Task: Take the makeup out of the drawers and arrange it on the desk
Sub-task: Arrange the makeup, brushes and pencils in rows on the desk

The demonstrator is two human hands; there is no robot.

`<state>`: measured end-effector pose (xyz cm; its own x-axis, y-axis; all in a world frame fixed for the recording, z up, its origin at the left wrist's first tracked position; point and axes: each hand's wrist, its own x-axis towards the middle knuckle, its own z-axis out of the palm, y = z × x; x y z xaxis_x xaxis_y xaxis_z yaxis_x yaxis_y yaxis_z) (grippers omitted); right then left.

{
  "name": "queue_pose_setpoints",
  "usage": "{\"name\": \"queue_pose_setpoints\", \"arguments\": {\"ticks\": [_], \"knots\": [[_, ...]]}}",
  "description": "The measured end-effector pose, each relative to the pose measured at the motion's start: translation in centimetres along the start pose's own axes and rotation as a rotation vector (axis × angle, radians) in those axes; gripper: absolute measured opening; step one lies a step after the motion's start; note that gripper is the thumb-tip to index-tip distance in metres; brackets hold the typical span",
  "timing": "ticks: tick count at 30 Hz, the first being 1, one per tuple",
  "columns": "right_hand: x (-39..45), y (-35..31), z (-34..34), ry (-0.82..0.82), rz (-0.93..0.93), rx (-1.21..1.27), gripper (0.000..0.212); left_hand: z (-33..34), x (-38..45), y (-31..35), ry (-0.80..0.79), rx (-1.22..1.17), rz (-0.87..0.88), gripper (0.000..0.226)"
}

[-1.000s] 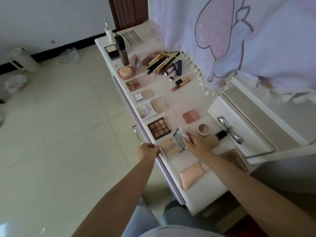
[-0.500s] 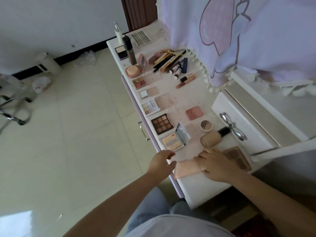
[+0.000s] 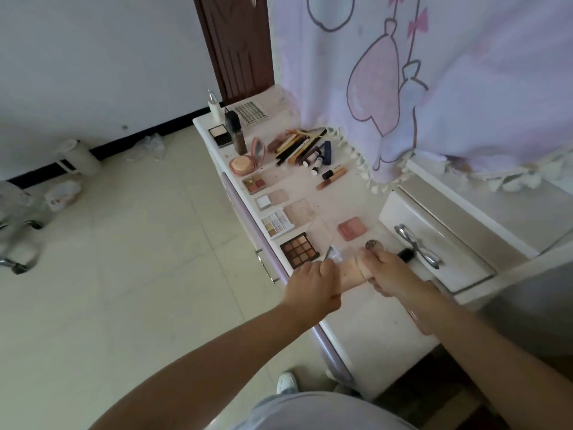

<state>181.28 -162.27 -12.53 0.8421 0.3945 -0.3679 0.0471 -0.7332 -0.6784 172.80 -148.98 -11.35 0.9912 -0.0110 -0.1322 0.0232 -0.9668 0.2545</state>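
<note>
Spanning the right half of the head view, a white dressing desk (image 3: 381,333) with a lilac front edge carries the makeup, laid out in rows. Above it hangs a pale lilac curtain (image 3: 465,72) with a pink cartoon print and a tasselled hem. At the desk's right stands a white drawer unit (image 3: 434,243) with a chrome bow-shaped handle.

Items, largest to smallest:
- Left hand (image 3: 311,288): fingers curled round the near end of a peach-coloured flat makeup case (image 3: 350,271), held above the desk's near part.
- Right hand (image 3: 392,274): fingers curled over the far end of the same case; the case is between the two hands, its middle alone visible.
- Dark square eyeshadow palette (image 3: 299,249) with nine brown pans, just beyond the left hand, by the front edge.
- White pastel eyeshadow palette (image 3: 277,222), next along the edge.
- Pink square blush compact (image 3: 352,228), near the drawer unit.
- Round pink powder compact (image 3: 245,162), lid open and upright.
- Heap of pencils and brushes (image 3: 300,145) under the curtain hem, with small tubes beside it.
- Brown foundation bottle (image 3: 238,136) with black cap, upright at the far end.
- Small round pot (image 3: 372,244), just beyond the right hand.
- Black bottle cap (image 3: 406,253), showing past the right hand; the bottle itself is hidden.
</note>
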Motion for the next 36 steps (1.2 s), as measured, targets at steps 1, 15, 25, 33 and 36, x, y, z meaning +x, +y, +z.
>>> {"name": "queue_pose_setpoints", "arguments": {"ticks": [1,15,25,33,36], "knots": [[0.2,-0.5,-0.1,-0.002,0.021,-0.003,0.034,-0.6,0.1,-0.2,0.034,0.064,0.012,0.056],[-1.4,-6.2,-6.4,-0.194,-0.428,0.235,0.035,-5.2,0.8,-2.9,-0.088,-0.618,-0.053,0.043],[-0.7,-5.5,-6.3,-0.136,-0.437,0.329,0.062,-5.4,0.9,-2.9,-0.077,-0.653,-0.081,0.031],[-0.8,-3.4,-5.3,-0.124,-0.316,0.48,0.041,-4.3,0.5,-2.5,-0.066,-0.622,-0.102,0.032],[-1.2,-2.9,-5.3,-0.148,-0.311,0.431,0.049,-3.9,0.4,-2.4,-0.148,-0.658,-0.071,0.031]]}}
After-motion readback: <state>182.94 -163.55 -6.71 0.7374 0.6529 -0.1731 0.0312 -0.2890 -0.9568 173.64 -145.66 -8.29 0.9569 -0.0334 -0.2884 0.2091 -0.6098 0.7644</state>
